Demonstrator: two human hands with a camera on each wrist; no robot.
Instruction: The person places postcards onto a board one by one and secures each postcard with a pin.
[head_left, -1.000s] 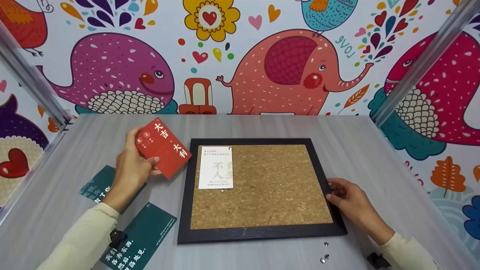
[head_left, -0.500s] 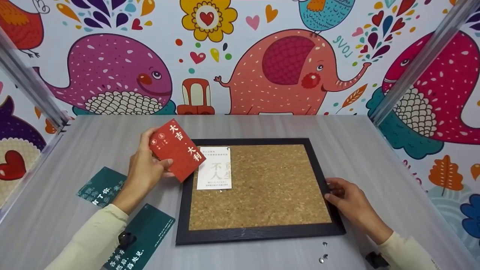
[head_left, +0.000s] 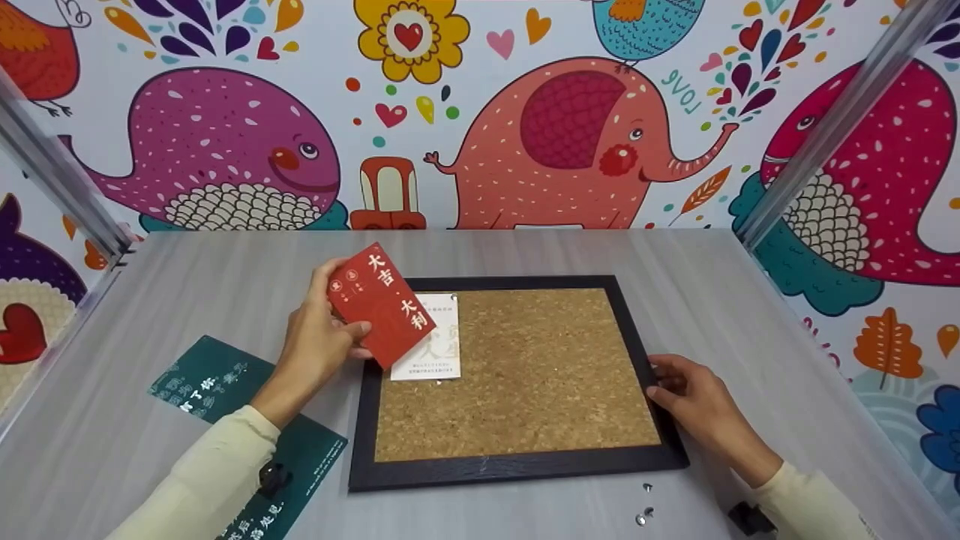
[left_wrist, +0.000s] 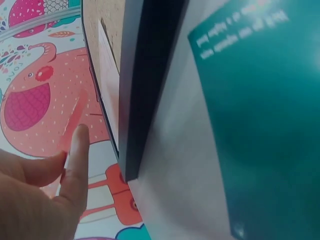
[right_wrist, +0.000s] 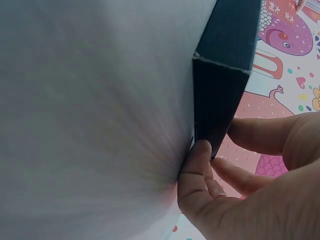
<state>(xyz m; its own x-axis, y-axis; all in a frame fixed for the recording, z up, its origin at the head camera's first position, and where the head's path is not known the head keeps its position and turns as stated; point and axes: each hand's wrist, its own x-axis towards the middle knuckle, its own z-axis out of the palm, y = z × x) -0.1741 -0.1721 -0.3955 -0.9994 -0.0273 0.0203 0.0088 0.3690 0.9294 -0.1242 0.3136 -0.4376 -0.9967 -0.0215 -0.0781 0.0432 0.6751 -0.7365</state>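
My left hand pinches a red card with white characters between thumb and fingers. The card is tilted above the left edge of a black-framed cork board and hides part of a white card. That white card lies on the cork at the upper left, with a small pin at its top right corner. At the board's right side, my right hand grips the frame edge, thumb on one face and fingers on the side, as the right wrist view shows. In the left wrist view the red card appears nearly edge-on.
Two dark green cards with white writing, one farther back and one nearer, lie left of the board, partly under my left forearm. Several small metal pins lie in front of the board's right corner. A patterned wall stands behind the table.
My left hand has carried the red card to the right, from beside the board to above its left edge, where it covers part of the white card. My right hand keeps its place.
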